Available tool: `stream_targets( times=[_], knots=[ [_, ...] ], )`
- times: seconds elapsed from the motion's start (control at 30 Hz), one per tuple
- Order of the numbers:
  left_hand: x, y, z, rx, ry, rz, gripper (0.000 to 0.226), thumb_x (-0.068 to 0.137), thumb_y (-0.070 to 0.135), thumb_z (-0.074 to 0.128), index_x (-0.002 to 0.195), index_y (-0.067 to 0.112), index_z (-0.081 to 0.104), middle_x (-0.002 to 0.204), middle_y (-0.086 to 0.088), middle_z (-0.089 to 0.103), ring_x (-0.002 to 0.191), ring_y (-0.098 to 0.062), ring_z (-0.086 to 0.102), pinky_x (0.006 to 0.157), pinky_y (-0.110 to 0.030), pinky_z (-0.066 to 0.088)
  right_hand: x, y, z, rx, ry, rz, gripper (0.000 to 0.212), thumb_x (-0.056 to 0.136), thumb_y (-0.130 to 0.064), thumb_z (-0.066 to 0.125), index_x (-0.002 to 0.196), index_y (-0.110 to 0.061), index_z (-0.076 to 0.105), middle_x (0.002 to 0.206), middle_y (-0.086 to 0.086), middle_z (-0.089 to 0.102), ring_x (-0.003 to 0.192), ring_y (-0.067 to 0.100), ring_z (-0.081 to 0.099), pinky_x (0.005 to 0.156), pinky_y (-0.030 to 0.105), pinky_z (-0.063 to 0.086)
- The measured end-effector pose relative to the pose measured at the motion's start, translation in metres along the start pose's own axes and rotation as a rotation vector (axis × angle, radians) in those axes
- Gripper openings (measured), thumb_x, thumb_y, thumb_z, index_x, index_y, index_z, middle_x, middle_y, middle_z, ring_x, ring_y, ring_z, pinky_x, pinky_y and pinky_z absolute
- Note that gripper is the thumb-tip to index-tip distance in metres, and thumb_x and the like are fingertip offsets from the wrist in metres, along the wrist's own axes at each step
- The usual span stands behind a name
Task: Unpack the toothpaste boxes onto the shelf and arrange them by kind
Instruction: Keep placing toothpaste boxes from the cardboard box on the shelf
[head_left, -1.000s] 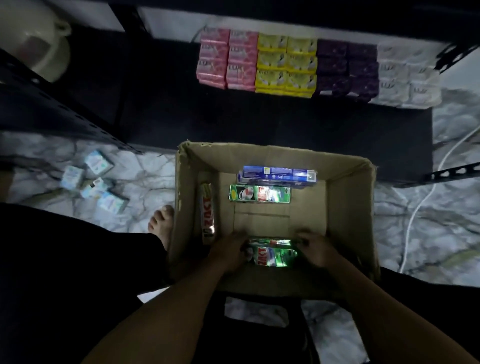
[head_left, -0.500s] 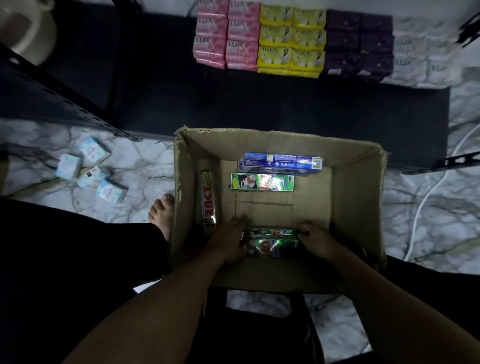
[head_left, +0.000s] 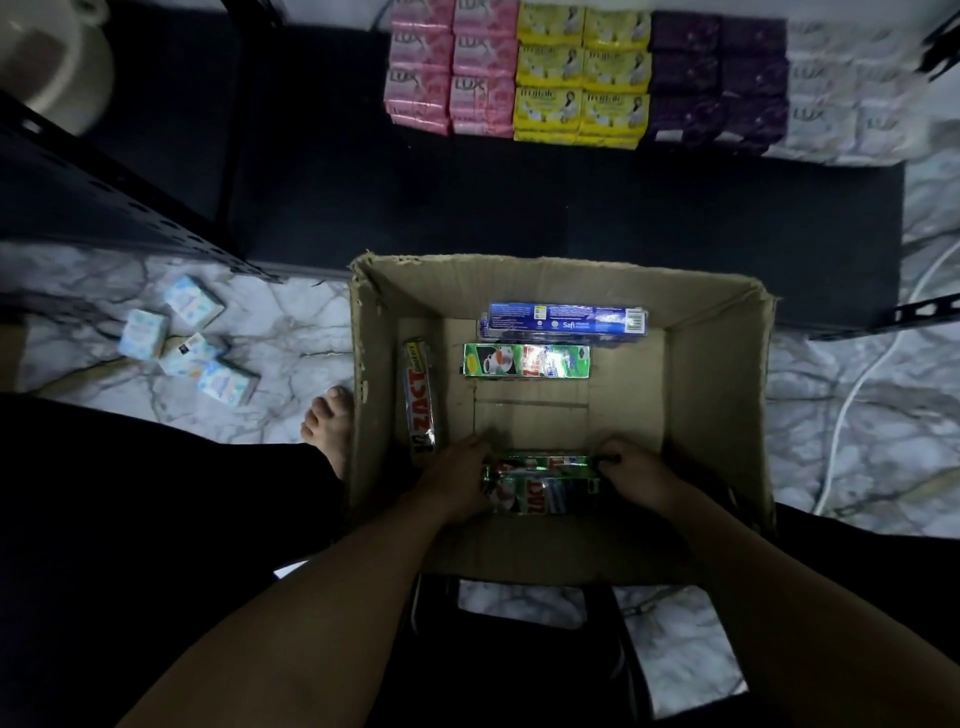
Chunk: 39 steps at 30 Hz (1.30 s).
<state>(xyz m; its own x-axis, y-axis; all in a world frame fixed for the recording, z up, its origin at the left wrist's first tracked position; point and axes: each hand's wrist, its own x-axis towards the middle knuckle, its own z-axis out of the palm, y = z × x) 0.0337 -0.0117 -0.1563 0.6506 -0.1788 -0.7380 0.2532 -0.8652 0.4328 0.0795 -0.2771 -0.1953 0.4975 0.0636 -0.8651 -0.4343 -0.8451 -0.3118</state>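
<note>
An open cardboard box (head_left: 717, 395) stands on the floor in front of a low black shelf (head_left: 519, 208). Inside it, my left hand (head_left: 457, 480) and my right hand (head_left: 636, 475) grip the two ends of a small stack of green toothpaste boxes (head_left: 540, 486) at the near wall. Another green toothpaste box (head_left: 527, 361) lies in the middle. Blue toothpaste boxes (head_left: 566, 319) lean at the far wall. A silver-red toothpaste box (head_left: 420, 397) lies along the left wall.
Stacked soap packs fill the shelf's back: pink (head_left: 449, 67), yellow (head_left: 582, 73), purple (head_left: 719, 85), white (head_left: 841, 98). Several light-blue soap packs (head_left: 189, 340) lie on the marble floor at left. A bare foot (head_left: 330, 421) touches the box. A white cable (head_left: 872, 374) runs at right.
The view has shifted, so the shelf and soaps sit higher in frame. Both hands have closed in tighter on the ends of the green stack near the box's front wall.
</note>
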Motion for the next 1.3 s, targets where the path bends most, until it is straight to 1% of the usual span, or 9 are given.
stream_targets(
  times=[0.43, 0.63, 0.83, 0.9, 0.97, 1.03, 1.07, 1.17, 1.3],
  knots=[
    [-0.003, -0.003, -0.005, -0.045, -0.003, 0.018, 0.046, 0.081, 0.022, 0.082, 0.124, 0.017, 0.067, 0.131, -0.004, 0.060, 0.121, -0.023, 0.056, 0.101, -0.039, 0.049, 0.006, 0.004, 0.001, 0.000, 0.019, -0.011, 0.022, 0.099, -0.017, 0.055, 0.119, -0.010, 0.062, 0.126, 0.017, 0.063, 0.115, 0.033, 0.059, 0.090, 0.031, 0.045],
    [-0.007, -0.003, -0.006, 0.044, -0.050, 0.088, 0.052, 0.088, 0.031, 0.074, 0.137, 0.018, 0.061, 0.141, -0.006, 0.054, 0.128, -0.024, 0.051, 0.105, -0.031, 0.043, 0.008, 0.000, 0.002, -0.038, 0.002, -0.030, 0.031, 0.104, -0.013, 0.046, 0.125, 0.000, 0.064, 0.138, 0.015, 0.058, 0.127, 0.031, 0.052, 0.096, 0.025, 0.038],
    [-0.007, -0.002, -0.010, -0.183, -0.035, -0.023, 0.043, 0.079, 0.025, 0.083, 0.115, 0.022, 0.061, 0.128, -0.003, 0.062, 0.117, -0.022, 0.058, 0.093, -0.036, 0.051, 0.010, 0.003, -0.003, 0.038, 0.004, 0.013, 0.031, 0.103, -0.019, 0.049, 0.122, -0.001, 0.067, 0.135, 0.015, 0.060, 0.124, 0.031, 0.054, 0.098, 0.029, 0.040],
    [-0.006, -0.001, -0.013, -0.194, -0.097, -0.047, 0.045, 0.077, 0.026, 0.085, 0.113, 0.025, 0.057, 0.128, -0.001, 0.060, 0.116, -0.021, 0.057, 0.092, -0.038, 0.051, 0.010, 0.005, -0.003, 0.043, 0.007, 0.009, 0.031, 0.103, -0.020, 0.049, 0.121, -0.003, 0.067, 0.136, 0.014, 0.058, 0.123, 0.028, 0.054, 0.095, 0.027, 0.039],
    [-0.001, -0.001, -0.021, -0.206, -0.172, -0.062, 0.046, 0.076, 0.028, 0.086, 0.111, 0.026, 0.056, 0.129, 0.001, 0.060, 0.114, -0.020, 0.057, 0.093, -0.038, 0.052, 0.009, 0.007, -0.003, 0.092, 0.007, 0.015, 0.024, 0.102, -0.020, 0.052, 0.111, -0.006, 0.069, 0.127, 0.013, 0.062, 0.111, 0.024, 0.058, 0.084, 0.025, 0.042],
    [0.003, -0.001, -0.032, -0.198, -0.233, -0.052, 0.044, 0.077, 0.027, 0.086, 0.110, 0.028, 0.057, 0.129, -0.001, 0.060, 0.111, -0.016, 0.056, 0.090, -0.033, 0.050, 0.008, 0.009, -0.003, 0.134, 0.021, 0.022, 0.010, 0.099, -0.016, 0.057, 0.098, -0.012, 0.067, 0.117, 0.012, 0.063, 0.098, 0.019, 0.056, 0.073, 0.023, 0.040],
    [0.005, -0.003, -0.038, -0.193, -0.258, -0.045, 0.044, 0.078, 0.026, 0.085, 0.113, 0.028, 0.058, 0.131, -0.001, 0.060, 0.110, -0.015, 0.055, 0.089, -0.030, 0.047, 0.007, 0.010, -0.002, 0.141, 0.013, 0.016, 0.006, 0.097, -0.014, 0.061, 0.100, -0.013, 0.066, 0.117, 0.012, 0.063, 0.098, 0.018, 0.055, 0.072, 0.023, 0.041],
    [0.006, -0.007, -0.056, -0.237, -0.350, -0.075, 0.059, 0.083, 0.029, 0.081, 0.137, 0.029, 0.058, 0.145, 0.003, 0.053, 0.129, -0.017, 0.050, 0.106, -0.031, 0.042, 0.005, 0.011, -0.004, 0.031, -0.084, -0.049, 0.037, 0.087, -0.010, 0.074, 0.121, -0.004, 0.063, 0.124, 0.009, 0.059, 0.109, 0.020, 0.056, 0.085, 0.025, 0.045],
    [0.003, -0.007, -0.073, -0.267, -0.415, -0.103, 0.053, 0.083, 0.038, 0.079, 0.133, 0.040, 0.061, 0.152, 0.005, 0.047, 0.139, -0.020, 0.042, 0.116, -0.036, 0.034, 0.000, 0.006, -0.005, -0.098, -0.160, -0.036, 0.055, 0.079, -0.012, 0.080, 0.130, -0.007, 0.061, 0.137, 0.013, 0.054, 0.118, 0.028, 0.057, 0.082, 0.022, 0.042]
  ],
)
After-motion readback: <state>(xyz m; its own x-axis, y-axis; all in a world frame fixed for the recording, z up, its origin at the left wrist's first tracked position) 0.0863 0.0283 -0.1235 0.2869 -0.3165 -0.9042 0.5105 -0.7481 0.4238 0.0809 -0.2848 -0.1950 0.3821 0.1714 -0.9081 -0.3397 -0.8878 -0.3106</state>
